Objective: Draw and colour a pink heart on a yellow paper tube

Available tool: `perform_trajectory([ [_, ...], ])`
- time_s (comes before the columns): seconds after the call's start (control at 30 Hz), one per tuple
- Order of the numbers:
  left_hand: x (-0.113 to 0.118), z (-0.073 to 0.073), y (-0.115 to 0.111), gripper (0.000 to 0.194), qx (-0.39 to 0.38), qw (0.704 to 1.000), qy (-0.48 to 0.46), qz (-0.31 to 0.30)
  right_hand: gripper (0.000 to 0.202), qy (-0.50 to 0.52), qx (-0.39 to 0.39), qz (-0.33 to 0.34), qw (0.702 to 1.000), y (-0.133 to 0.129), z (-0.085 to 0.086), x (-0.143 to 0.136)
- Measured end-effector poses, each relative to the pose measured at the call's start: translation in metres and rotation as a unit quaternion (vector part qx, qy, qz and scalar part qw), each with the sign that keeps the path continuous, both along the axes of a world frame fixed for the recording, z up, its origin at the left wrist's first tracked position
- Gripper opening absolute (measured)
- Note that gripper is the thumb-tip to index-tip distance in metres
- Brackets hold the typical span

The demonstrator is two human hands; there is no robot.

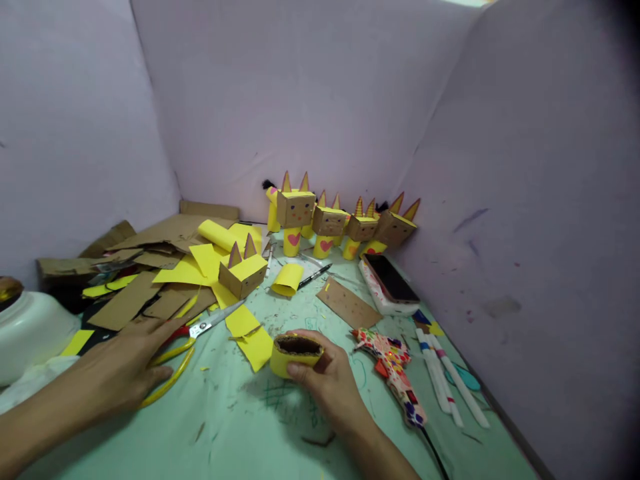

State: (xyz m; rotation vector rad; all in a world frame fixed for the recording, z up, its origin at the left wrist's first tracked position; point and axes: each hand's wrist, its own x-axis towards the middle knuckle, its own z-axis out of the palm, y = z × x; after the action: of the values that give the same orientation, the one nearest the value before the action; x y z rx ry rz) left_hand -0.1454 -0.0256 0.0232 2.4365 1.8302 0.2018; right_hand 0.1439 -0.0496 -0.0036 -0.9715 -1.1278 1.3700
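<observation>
In the head view, the right hand (pixel 334 383) had a yellow-wrapped cardboard tube (pixel 284 363) pinched above the green tabletop (pixel 235 433), thumb on the near wall and fingers behind, its open end facing up. That grip was closed but looked light, which seemed right: a harder squeeze could have flattened the mouth, already more oval than round. The left hand (pixel 123 367) lay at the scissors (pixel 201 327), fingers and thumb loosely curved about the red and yellow handles; whether it had firm hold of them I could not tell. The blades pointed away from the person, slightly parted, near the cardboard head with two ears (pixel 243 275).

The step in hand looked like trimming or fitting the tube. Doing it well called for the thumb and fingers of the right hand to stay low on the wall, clear of any cut, with small snips around the rim so the yellow cover did not tear. The glue gun (pixel 393 373) lay to the right of the holding hand, its nozzle best kept away from the wrist
</observation>
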Motion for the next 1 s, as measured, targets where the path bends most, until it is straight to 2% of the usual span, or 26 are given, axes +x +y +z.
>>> perform_trajectory([
  [0.07,0.018,0.008,-0.004,0.038,0.015,0.999,-0.032,0.017,0.035,0.001,0.001,-0.005,1.000,0.001,0.000,0.001],
  [0.13,0.048,0.013,-0.010,0.047,0.012,0.993,-0.117,-0.013,0.034,-0.002,0.014,-0.003,1.000,0.002,-0.002,0.001],
  [0.17,0.066,0.013,-0.011,0.051,-0.023,0.986,-0.163,-0.034,0.034,-0.007,0.023,0.001,1.000,0.003,-0.003,0.002],
  [0.23,0.101,0.010,-0.012,0.055,-0.117,0.962,-0.241,-0.055,0.036,-0.015,0.043,0.015,0.999,0.004,-0.005,0.003],
  [0.3,0.127,0.003,-0.009,0.057,-0.145,0.939,-0.306,-0.059,0.048,-0.006,0.058,0.038,0.998,0.004,-0.008,0.006],
  [0.37,0.141,-0.007,-0.005,0.058,-0.147,0.925,-0.344,-0.069,0.065,0.027,0.056,0.071,0.996,0.003,-0.011,0.011],
  [0.43,0.144,-0.017,-0.004,0.061,-0.139,0.918,-0.364,-0.077,0.074,0.067,0.042,0.100,0.992,0.001,-0.012,0.017],
  [0.53,0.141,-0.028,-0.007,0.064,-0.121,0.913,-0.381,-0.082,0.071,0.100,0.025,0.149,0.983,-0.002,-0.010,0.029],
  [0.67,0.139,-0.030,-0.012,0.060,-0.098,0.914,-0.376,-0.115,0.065,0.061,0.021,0.217,0.974,0.000,-0.006,0.041],
  [0.8,0.143,-0.025,-0.013,0.066,-0.079,0.917,-0.364,-0.145,0.072,-0.020,0.032,0.190,0.981,0.007,-0.005,0.040],
  [0.9,0.146,-0.025,-0.013,0.060,-0.076,0.916,-0.368,-0.143,0.077,-0.086,0.043,0.151,0.984,0.011,-0.006,0.035],
  [1.0,0.148,-0.027,-0.012,0.049,-0.070,0.914,-0.378,-0.130,0.064,-0.092,0.051,0.107,0.989,0.015,-0.008,0.031],
])
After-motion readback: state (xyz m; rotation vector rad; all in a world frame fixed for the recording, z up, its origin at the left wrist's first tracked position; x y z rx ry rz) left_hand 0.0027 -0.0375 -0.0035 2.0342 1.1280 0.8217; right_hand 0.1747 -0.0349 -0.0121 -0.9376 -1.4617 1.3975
